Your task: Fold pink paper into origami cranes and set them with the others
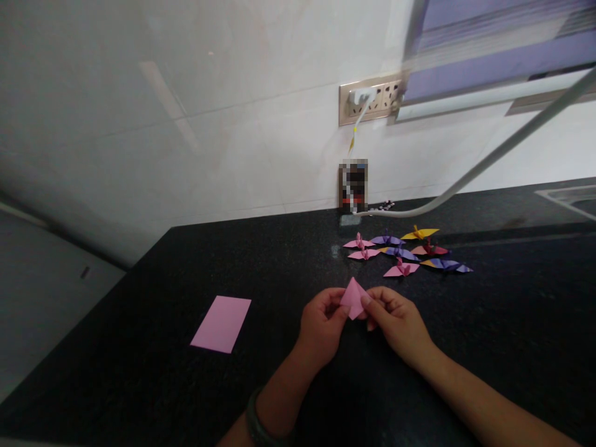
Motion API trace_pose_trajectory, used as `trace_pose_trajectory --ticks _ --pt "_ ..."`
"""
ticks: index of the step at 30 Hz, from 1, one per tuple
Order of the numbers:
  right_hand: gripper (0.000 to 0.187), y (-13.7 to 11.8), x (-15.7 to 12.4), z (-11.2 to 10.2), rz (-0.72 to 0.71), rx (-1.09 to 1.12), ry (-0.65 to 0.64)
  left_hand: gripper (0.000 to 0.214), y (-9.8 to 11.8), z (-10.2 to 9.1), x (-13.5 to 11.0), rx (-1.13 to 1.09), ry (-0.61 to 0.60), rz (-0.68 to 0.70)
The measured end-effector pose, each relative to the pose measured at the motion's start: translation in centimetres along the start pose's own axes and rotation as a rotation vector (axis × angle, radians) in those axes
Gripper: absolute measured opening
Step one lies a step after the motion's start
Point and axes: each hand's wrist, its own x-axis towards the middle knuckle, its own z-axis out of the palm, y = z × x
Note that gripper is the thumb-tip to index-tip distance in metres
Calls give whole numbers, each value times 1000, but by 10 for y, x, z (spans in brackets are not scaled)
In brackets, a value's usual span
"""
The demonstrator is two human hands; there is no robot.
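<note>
Between my two hands is a folded piece of pink origami paper (353, 297), diamond-shaped with a point at the top. My left hand (322, 323) pinches its left edge, thumb in front and fingers behind. On the other side, my right hand (398, 320) grips the right edge with its thumb on the paper's face. Just beyond the hands sit several folded paper cranes: pink ones such as this crane (401, 269), a yellow crane (419, 233), a red crane (431, 249) and purple ones like this crane (446, 266). A flat pink paper sheet (221, 324) lies to the left.
The dark countertop (153, 298) meets a pale tiled wall (209, 143). A white cable (465, 180) arcs over the right side near the wall. A plug (362, 95) sits in the wall socket panel (344, 108), above a small blurred-out item (354, 185).
</note>
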Motion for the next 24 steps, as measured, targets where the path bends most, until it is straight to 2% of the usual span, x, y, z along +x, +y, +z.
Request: trace_pose_trajectory --ticks 5,10,12,15,20,24 --pt "24 1 0 0 -14 11 -24 24 2 -2 2 -79 12 -99" --pt "22 2 -3 0 -93 -75 -28 24 2 -3 5 -436 -1 -371" --pt "21 1 -3 0 -111 -98 -33 23 3 -3 5 -536 6 -417" --pt "19 -1 -2 -1 -126 -103 -49 24 3 -3 5 -534 27 -384" --pt "18 -4 0 -7 -198 -152 -59 29 0 -2 3 -401 27 -306" --pt "20 -5 1 -10 -224 -168 -133 30 -1 -2 3 -344 6 -301"
